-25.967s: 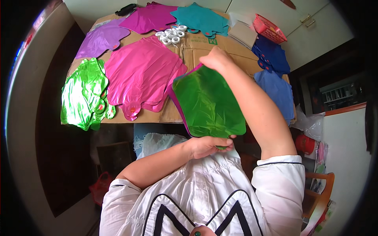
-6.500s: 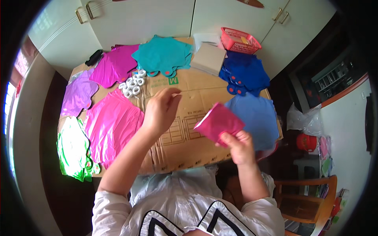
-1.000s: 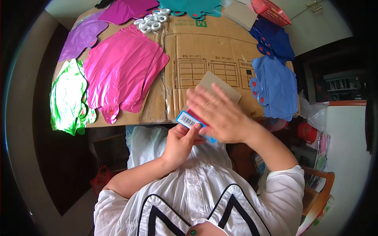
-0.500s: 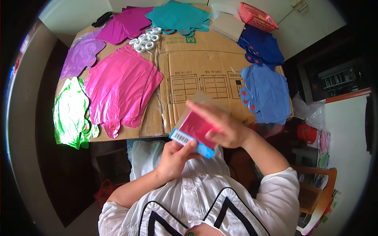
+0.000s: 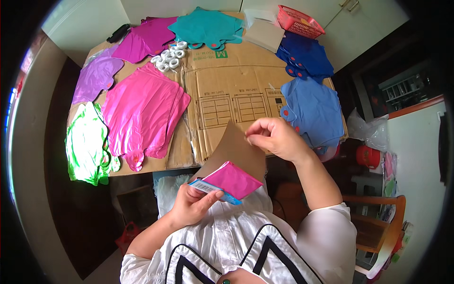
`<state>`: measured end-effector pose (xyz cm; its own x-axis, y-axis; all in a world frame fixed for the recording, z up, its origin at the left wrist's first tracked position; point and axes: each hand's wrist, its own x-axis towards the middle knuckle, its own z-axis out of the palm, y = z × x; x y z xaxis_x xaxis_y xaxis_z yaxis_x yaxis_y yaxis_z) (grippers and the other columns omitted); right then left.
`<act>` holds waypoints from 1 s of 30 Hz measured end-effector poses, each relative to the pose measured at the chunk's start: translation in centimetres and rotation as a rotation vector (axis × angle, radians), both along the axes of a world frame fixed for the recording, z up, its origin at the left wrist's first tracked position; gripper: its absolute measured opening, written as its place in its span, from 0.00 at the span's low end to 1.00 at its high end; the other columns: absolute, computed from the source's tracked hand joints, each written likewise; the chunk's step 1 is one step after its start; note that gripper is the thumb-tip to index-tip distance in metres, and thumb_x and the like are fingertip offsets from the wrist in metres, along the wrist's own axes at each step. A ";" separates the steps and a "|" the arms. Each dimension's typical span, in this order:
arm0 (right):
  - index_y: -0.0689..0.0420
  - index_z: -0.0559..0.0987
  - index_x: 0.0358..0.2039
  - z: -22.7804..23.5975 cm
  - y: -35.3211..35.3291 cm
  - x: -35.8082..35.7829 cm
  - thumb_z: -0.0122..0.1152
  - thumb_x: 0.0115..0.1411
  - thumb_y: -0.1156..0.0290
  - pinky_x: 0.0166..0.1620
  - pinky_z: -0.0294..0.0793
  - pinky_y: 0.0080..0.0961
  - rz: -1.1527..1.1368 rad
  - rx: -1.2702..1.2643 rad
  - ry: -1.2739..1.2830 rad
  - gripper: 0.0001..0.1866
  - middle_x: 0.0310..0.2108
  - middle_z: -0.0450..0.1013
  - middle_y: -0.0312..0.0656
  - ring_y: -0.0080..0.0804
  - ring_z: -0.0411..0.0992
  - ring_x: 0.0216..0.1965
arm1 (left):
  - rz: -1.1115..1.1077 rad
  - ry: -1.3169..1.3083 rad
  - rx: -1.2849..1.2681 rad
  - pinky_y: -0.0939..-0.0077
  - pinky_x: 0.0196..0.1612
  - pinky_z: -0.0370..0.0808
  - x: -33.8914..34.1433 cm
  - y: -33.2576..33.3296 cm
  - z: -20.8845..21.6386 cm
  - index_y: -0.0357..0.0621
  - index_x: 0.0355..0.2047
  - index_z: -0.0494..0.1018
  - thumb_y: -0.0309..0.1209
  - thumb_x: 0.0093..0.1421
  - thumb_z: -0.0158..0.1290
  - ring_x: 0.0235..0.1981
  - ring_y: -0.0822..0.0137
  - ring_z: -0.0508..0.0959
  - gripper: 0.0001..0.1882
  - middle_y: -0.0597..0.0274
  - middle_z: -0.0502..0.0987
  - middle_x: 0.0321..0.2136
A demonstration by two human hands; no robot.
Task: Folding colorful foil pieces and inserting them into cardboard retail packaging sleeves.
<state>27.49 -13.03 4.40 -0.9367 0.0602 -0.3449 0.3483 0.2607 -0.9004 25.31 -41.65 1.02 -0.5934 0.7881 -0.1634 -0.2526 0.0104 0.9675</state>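
My left hand (image 5: 195,204) is closed on the lower end of a folded pink foil packet (image 5: 231,179), with the thumb over its blue-and-white barcode strip (image 5: 215,190). Behind the packet, a stiff brown sheet (image 5: 234,147) stands up, bent a little, its lower part hidden by the packet and hand. My right hand (image 5: 279,141) pinches at that sheet's upper right edge, thumb and index finger together. Both hands are above my lap, near the front edge of a cardboard-covered table (image 5: 213,78).
Flat foil shapes lie around the table: pink (image 5: 142,109), green (image 5: 87,142), lilac (image 5: 97,73), magenta (image 5: 144,40), teal (image 5: 205,27), dark blue (image 5: 307,54) and light blue (image 5: 314,109). White ribbon rolls (image 5: 169,57), brown sheets (image 5: 264,35) and a red basket (image 5: 300,21) sit farther back.
My right hand has lifted off the pink packet and moved up right to the brown sheet's edge. The packet is lower and left, and more of the sheet shows behind it.
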 end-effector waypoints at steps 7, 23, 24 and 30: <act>0.62 0.76 0.42 2.0 1.8 -0.2 0.64 0.60 0.67 0.41 0.72 0.16 -0.012 -0.724 0.141 0.14 0.37 0.77 0.37 0.19 0.74 0.35 | 0.105 -0.049 0.006 0.81 0.37 0.74 -1.0 -2.4 0.1 0.33 0.36 0.78 0.26 0.64 0.55 0.32 0.79 0.76 0.07 0.66 0.81 0.30; 0.61 0.83 0.33 5.1 13.7 -16.3 0.68 0.54 0.67 0.37 0.74 0.24 -0.068 0.653 0.315 0.11 0.28 0.79 0.39 0.22 0.75 0.31 | 0.345 -0.204 0.255 0.69 0.40 0.79 -6.6 -5.6 -1.2 0.37 0.39 0.76 0.25 0.58 0.60 0.36 0.67 0.81 0.09 0.59 0.80 0.35; 0.61 0.83 0.30 3.5 16.8 -20.0 0.68 0.53 0.68 0.35 0.73 0.23 -0.178 0.598 0.368 0.10 0.25 0.78 0.39 0.22 0.73 0.29 | 0.352 -0.252 0.243 0.69 0.39 0.80 -6.9 -4.5 -0.9 0.36 0.39 0.76 0.25 0.59 0.59 0.35 0.67 0.81 0.08 0.59 0.80 0.35; 0.61 0.83 0.26 -5.2 29.9 -36.5 0.73 0.44 0.68 0.28 0.71 0.27 -0.614 0.659 0.327 0.11 0.20 0.76 0.39 0.26 0.71 0.22 | 0.310 -0.288 0.219 0.68 0.39 0.81 -9.1 -1.6 -1.9 0.34 0.33 0.78 0.23 0.62 0.55 0.31 0.70 0.80 0.04 0.60 0.80 0.29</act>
